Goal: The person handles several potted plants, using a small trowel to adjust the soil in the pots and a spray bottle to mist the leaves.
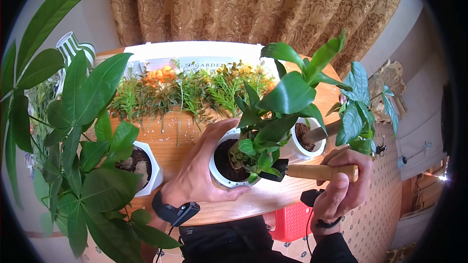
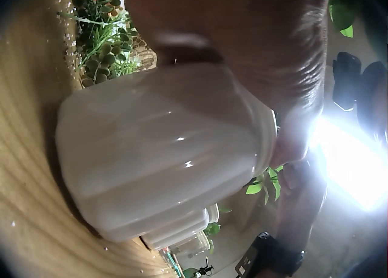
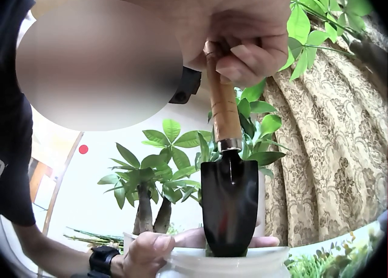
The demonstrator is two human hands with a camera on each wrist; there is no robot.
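My left hand (image 1: pixel 192 175) is spread round a white ribbed flowerpot (image 2: pixel 163 150), thumb and fingers gripping it near the rim. Dark soil (image 1: pixel 224 158) fills this pot, and a broad-leaved green plant (image 1: pixel 287 92) grows from it. In my right hand (image 1: pixel 346 185) I hold a small garden trowel (image 3: pixel 230 205) by its wooden handle (image 1: pixel 319 172). Its black blade points down at the pot's rim in the right wrist view, overlapping the rim there. Low leaves partly cover the blade in the head view.
Left stands a white pot (image 1: pixel 155 170) with a large leafy plant (image 1: pixel 73 141). Another white pot (image 1: pixel 314 152) with a plant sits to the right. Behind are artificial flowers (image 1: pixel 190 90) by a white GARDEN box (image 1: pixel 200 53). A red stool (image 1: pixel 291 221) stands below the wooden table's (image 1: pixel 168 134) edge.
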